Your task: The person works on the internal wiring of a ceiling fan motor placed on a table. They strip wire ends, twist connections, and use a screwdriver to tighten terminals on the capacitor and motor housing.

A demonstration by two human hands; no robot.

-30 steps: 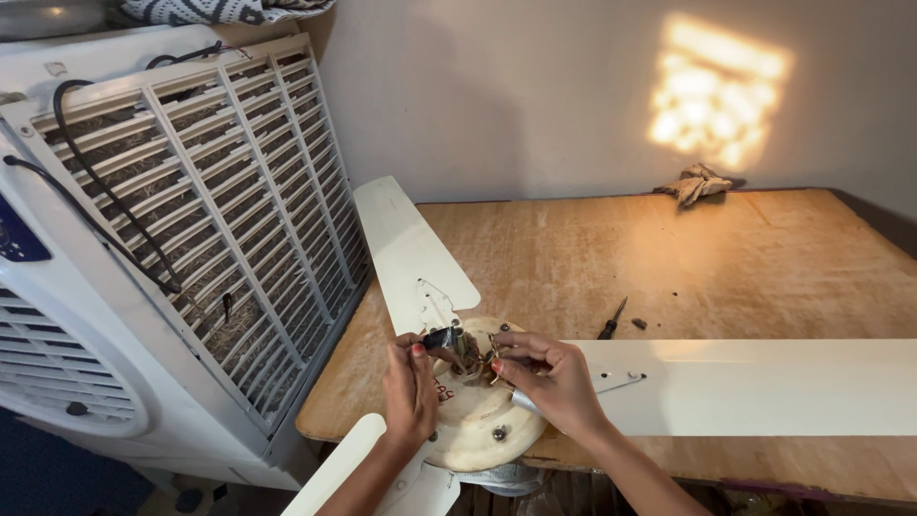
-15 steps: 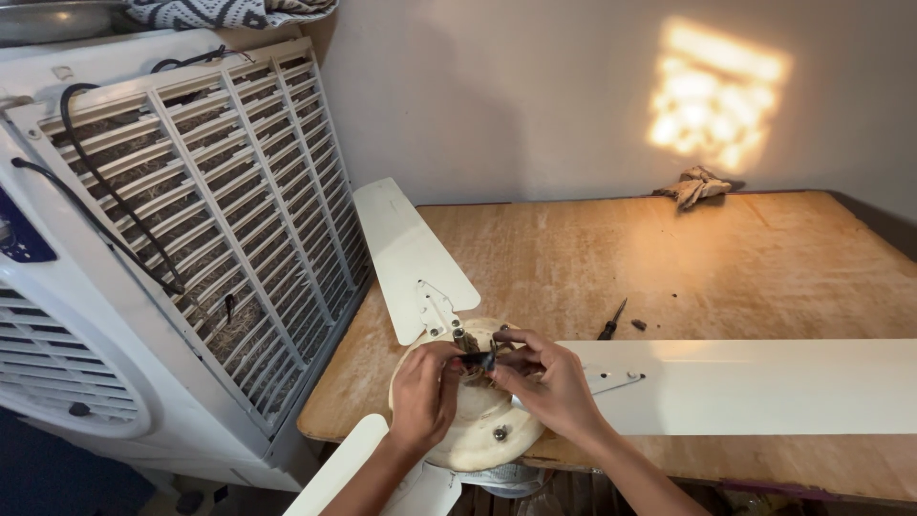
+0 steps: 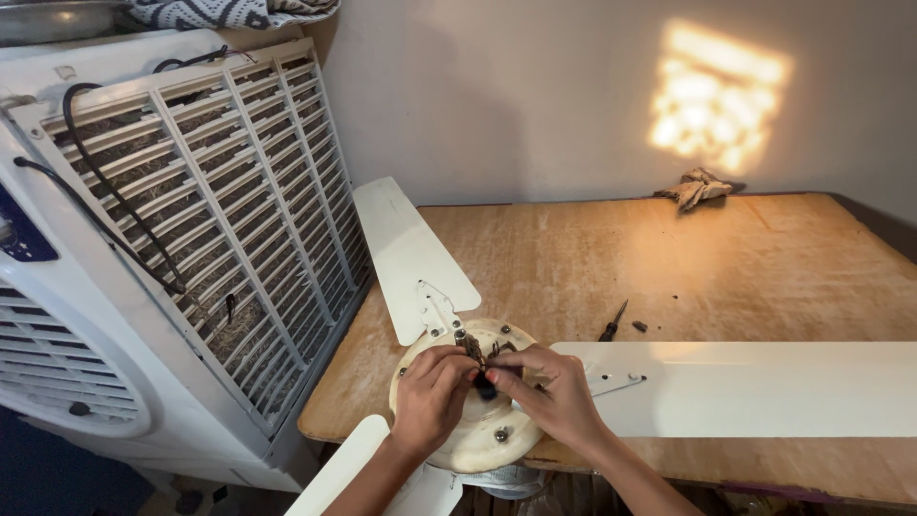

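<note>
Dim room, warm sunlight patch, edges warped

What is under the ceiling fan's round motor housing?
The wooden table carries the motor housing, which overhangs the near edge. Both hands, left hand and right hand, cover its centre wiring; the underside is hidden.

Both hands [image 3: 497, 387] pinch wires [image 3: 480, 355] atop ceiling fan hub [image 3: 478, 430] on table [image 3: 764, 258].
</note>
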